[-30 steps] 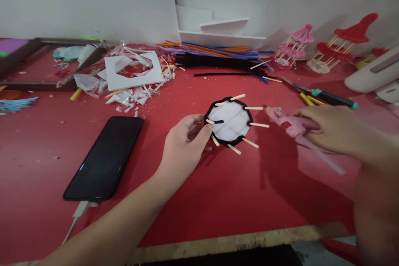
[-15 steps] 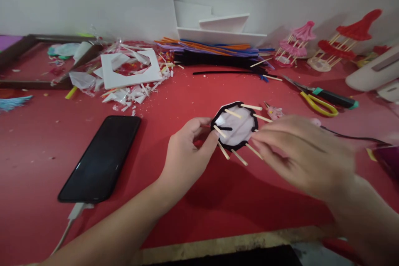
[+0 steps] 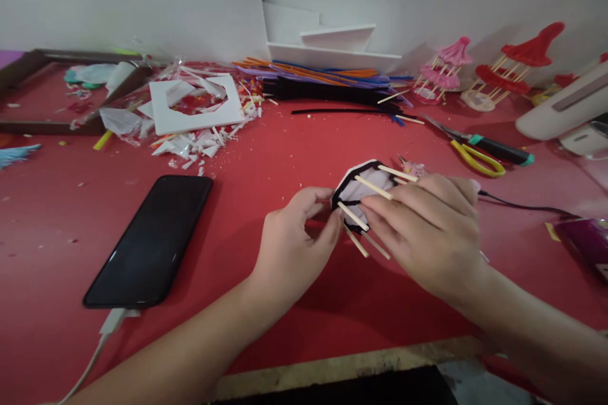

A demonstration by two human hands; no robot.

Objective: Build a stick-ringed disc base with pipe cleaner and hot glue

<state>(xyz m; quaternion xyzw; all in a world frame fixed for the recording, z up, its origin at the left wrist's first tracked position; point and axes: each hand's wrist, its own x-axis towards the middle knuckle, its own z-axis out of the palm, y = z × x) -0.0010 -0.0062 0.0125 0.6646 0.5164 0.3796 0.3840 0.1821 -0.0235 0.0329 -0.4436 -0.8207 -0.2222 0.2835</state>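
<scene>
Left hand [image 3: 301, 243] pinches disc [image 3: 358, 188] inboard of counter's [image 3: 266, 158] front edge; right hand [image 3: 430, 234] pinches black pipe cleaner [image 3: 350, 203]; clear wooden sticks [image 3: 373, 187].

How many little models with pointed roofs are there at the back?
2: a pink model at the back right, and a red model just right of it. Another may be partly hidden behind the off-white device.

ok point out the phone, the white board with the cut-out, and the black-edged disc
phone [image 3: 151, 240]: head view, middle of its dark screen
white board [image 3: 159, 107]: head view, left border beside the cut-out
black-edged disc [image 3: 352, 190]: head view, pale face inside the edging
</scene>
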